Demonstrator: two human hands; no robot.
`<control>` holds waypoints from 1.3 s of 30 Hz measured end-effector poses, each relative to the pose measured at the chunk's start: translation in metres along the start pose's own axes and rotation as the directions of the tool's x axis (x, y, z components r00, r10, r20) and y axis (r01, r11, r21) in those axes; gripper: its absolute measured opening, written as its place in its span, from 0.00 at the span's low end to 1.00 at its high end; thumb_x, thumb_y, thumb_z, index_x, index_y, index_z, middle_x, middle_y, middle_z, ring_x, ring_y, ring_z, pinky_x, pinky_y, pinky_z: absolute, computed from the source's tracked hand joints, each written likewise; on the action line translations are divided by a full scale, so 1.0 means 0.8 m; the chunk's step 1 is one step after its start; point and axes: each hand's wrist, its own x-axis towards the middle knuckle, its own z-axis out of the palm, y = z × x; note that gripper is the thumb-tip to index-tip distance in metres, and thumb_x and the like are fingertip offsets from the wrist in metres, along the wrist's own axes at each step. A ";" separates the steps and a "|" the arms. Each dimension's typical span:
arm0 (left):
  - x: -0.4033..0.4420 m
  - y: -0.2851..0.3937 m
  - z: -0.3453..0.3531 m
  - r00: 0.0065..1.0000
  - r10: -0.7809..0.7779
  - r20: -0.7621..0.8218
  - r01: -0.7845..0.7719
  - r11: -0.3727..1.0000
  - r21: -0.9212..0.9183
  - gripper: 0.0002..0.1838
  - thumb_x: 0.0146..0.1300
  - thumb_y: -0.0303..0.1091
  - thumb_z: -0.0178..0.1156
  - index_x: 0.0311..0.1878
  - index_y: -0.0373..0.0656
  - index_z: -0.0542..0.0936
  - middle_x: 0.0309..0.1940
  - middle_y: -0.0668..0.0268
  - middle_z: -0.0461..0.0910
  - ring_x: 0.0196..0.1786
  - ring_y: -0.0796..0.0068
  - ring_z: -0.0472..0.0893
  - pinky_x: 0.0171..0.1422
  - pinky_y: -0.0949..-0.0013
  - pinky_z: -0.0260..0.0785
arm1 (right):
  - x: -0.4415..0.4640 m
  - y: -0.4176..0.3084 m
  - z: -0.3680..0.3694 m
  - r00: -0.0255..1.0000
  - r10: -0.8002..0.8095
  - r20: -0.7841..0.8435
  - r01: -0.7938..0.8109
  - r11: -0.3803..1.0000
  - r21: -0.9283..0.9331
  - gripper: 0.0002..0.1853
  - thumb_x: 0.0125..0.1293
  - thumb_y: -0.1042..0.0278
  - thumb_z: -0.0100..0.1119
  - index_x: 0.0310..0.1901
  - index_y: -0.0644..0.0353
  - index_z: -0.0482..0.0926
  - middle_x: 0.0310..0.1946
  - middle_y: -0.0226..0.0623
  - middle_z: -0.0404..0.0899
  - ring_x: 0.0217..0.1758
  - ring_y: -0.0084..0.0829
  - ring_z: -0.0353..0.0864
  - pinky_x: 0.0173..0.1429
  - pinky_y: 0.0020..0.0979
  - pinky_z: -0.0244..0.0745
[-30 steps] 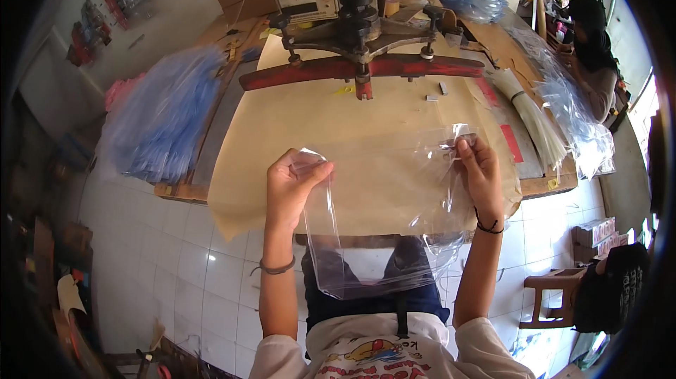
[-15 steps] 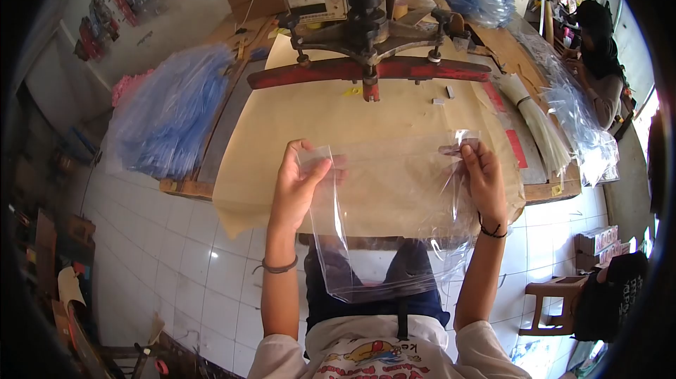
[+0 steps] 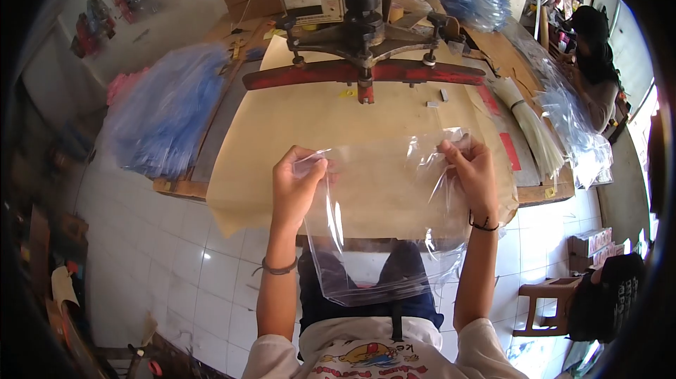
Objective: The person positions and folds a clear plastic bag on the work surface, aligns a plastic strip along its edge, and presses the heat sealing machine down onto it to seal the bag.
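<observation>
A clear plastic bag (image 3: pixel 384 217) hangs between my two hands, over the near edge of the brown paper sheet (image 3: pixel 282 108). My left hand (image 3: pixel 298 178) pinches its upper left corner, thumb on top. At the upper right corner, my right hand (image 3: pixel 473 171) is closed on the plastic, thumb against the fingers. The bag's lower end droops in front of my legs. Beyond my hands stands a press with a red bar (image 3: pixel 429 71), raised above the paper.
Blue-tinted plastic (image 3: pixel 169 111) is heaped at the table's left. A bundle of pale strips (image 3: pixel 531 125) and more clear plastic (image 3: pixel 581 136) lie at the right. Two small metal blocks (image 3: pixel 443 95) rest on the paper. Another person (image 3: pixel 595 62) sits at the far right. A wooden stool (image 3: pixel 546 308) stands lower right.
My right hand has shifted slightly left, bringing the bag's upper corners a little closer, and the plastic's folds have changed. The whole view has moved slightly.
</observation>
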 end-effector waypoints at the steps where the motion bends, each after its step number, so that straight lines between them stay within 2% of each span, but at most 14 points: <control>1: -0.001 -0.001 0.001 1.000 -0.001 -0.030 0.000 1.000 -0.005 0.03 0.70 0.22 0.61 0.43 0.37 0.78 0.38 0.65 0.82 0.45 0.71 0.87 0.44 0.64 0.86 | 0.001 0.003 0.001 1.000 0.002 -0.005 -0.002 0.999 0.051 0.14 0.71 0.61 0.70 0.35 0.61 0.79 0.27 0.28 0.82 0.26 0.14 0.74 0.31 0.20 0.67; 3: -0.005 -0.004 0.006 0.996 -0.006 -0.089 0.004 1.000 -0.021 0.03 0.71 0.22 0.61 0.44 0.37 0.77 0.39 0.64 0.82 0.43 0.72 0.87 0.41 0.65 0.87 | 0.000 0.005 0.004 1.000 0.006 -0.019 -0.003 0.989 0.146 0.14 0.69 0.63 0.74 0.32 0.59 0.77 0.24 0.24 0.79 0.25 0.14 0.73 0.31 0.20 0.66; 6: -0.012 0.001 0.013 0.993 0.026 -0.115 -0.026 1.000 0.003 0.04 0.72 0.23 0.61 0.46 0.38 0.76 0.39 0.64 0.81 0.43 0.74 0.86 0.39 0.66 0.86 | -0.003 0.007 0.005 0.996 -0.058 -0.073 0.065 0.993 0.099 0.14 0.69 0.65 0.74 0.32 0.60 0.77 0.26 0.26 0.81 0.26 0.14 0.75 0.32 0.20 0.68; 10: -0.018 0.006 0.020 0.989 0.024 -0.146 -0.009 0.995 0.096 0.06 0.74 0.25 0.60 0.49 0.38 0.75 0.38 0.64 0.81 0.40 0.78 0.83 0.39 0.72 0.81 | -0.014 -0.010 0.010 0.991 -0.071 -0.110 0.089 0.981 0.170 0.14 0.69 0.66 0.72 0.46 0.63 0.77 0.32 0.31 0.84 0.31 0.17 0.80 0.36 0.22 0.74; 13: -0.016 -0.013 0.019 0.957 0.252 -0.145 -0.219 0.953 0.207 0.06 0.75 0.26 0.60 0.49 0.37 0.75 0.36 0.66 0.80 0.37 0.80 0.81 0.41 0.75 0.75 | -0.021 -0.019 0.013 0.982 -0.101 -0.158 0.115 0.990 0.083 0.21 0.70 0.64 0.71 0.56 0.64 0.74 0.33 0.33 0.85 0.31 0.18 0.81 0.37 0.23 0.74; 16: -0.020 -0.015 0.019 0.939 0.301 -0.164 -0.250 0.929 0.272 0.06 0.76 0.27 0.59 0.48 0.36 0.74 0.36 0.67 0.79 0.36 0.81 0.78 0.43 0.75 0.71 | -0.016 -0.020 0.001 0.998 -0.041 -0.044 0.043 0.998 0.046 0.21 0.70 0.60 0.71 0.55 0.66 0.78 0.31 0.33 0.84 0.30 0.18 0.80 0.36 0.22 0.74; 19: -0.016 -0.015 0.016 0.920 0.358 -0.161 -0.296 0.902 0.313 0.06 0.76 0.28 0.60 0.47 0.36 0.75 0.32 0.69 0.77 0.30 0.85 0.73 0.35 0.76 0.68 | 0.001 -0.020 -0.010 0.983 0.082 0.165 -0.089 0.995 0.035 0.19 0.70 0.57 0.71 0.48 0.67 0.82 0.29 0.32 0.84 0.30 0.17 0.80 0.35 0.21 0.74; 22: -0.019 -0.007 0.016 0.963 0.208 -0.170 -0.148 0.939 0.310 0.08 0.77 0.31 0.61 0.45 0.35 0.76 0.27 0.72 0.75 0.24 0.87 0.68 0.28 0.78 0.62 | -0.005 -0.027 0.000 0.990 0.026 0.140 -0.021 0.999 -0.033 0.16 0.71 0.58 0.71 0.41 0.67 0.84 0.30 0.32 0.86 0.30 0.16 0.79 0.35 0.21 0.74; 25: -0.017 -0.010 0.018 0.943 0.279 -0.184 -0.207 0.919 0.335 0.11 0.77 0.35 0.61 0.41 0.36 0.77 0.22 0.76 0.71 0.21 0.89 0.65 0.23 0.79 0.55 | -0.007 -0.018 0.000 0.994 0.036 0.099 -0.039 0.999 0.035 0.15 0.72 0.60 0.68 0.41 0.67 0.84 0.32 0.34 0.88 0.30 0.16 0.79 0.35 0.21 0.73; 28: -0.014 -0.007 0.024 0.955 0.220 -0.201 -0.161 0.949 0.270 0.13 0.78 0.38 0.60 0.41 0.36 0.78 0.21 0.77 0.70 0.22 0.89 0.66 0.25 0.79 0.56 | -0.005 -0.002 -0.001 0.997 -0.044 0.069 0.041 0.998 0.036 0.14 0.74 0.62 0.66 0.41 0.68 0.84 0.34 0.35 0.89 0.29 0.16 0.79 0.34 0.20 0.73; 31: -0.014 0.001 0.026 0.971 0.163 -0.177 -0.110 0.955 0.274 0.15 0.79 0.40 0.59 0.40 0.37 0.81 0.28 0.78 0.73 0.28 0.90 0.66 0.32 0.79 0.57 | -0.003 0.004 0.000 0.996 -0.074 0.053 0.069 0.992 0.101 0.13 0.75 0.63 0.65 0.42 0.68 0.84 0.32 0.34 0.89 0.28 0.15 0.78 0.33 0.21 0.72; 34: -0.012 -0.008 0.019 0.958 0.177 -0.227 -0.067 0.903 0.424 0.15 0.79 0.36 0.58 0.39 0.32 0.80 0.25 0.73 0.76 0.27 0.88 0.71 0.32 0.77 0.62 | -0.004 0.000 0.001 0.997 -0.065 0.043 0.064 0.998 0.027 0.12 0.76 0.64 0.64 0.42 0.68 0.83 0.31 0.32 0.87 0.27 0.15 0.76 0.31 0.21 0.71; 37: -0.007 -0.020 0.021 0.918 0.346 -0.191 -0.217 0.846 0.488 0.16 0.80 0.35 0.57 0.40 0.30 0.81 0.29 0.71 0.80 0.30 0.85 0.73 0.36 0.76 0.66 | -0.001 0.007 0.003 0.993 -0.115 0.022 0.114 0.993 0.042 0.12 0.76 0.65 0.63 0.42 0.68 0.83 0.30 0.31 0.86 0.25 0.14 0.75 0.28 0.21 0.68; 39: -0.011 -0.018 0.021 0.926 0.327 -0.187 -0.198 0.844 0.498 0.15 0.80 0.35 0.57 0.41 0.30 0.81 0.30 0.70 0.80 0.32 0.83 0.74 0.39 0.75 0.68 | 0.000 0.013 0.002 0.994 -0.108 0.034 0.107 0.994 0.034 0.12 0.76 0.64 0.63 0.41 0.68 0.82 0.30 0.30 0.85 0.24 0.14 0.74 0.27 0.21 0.67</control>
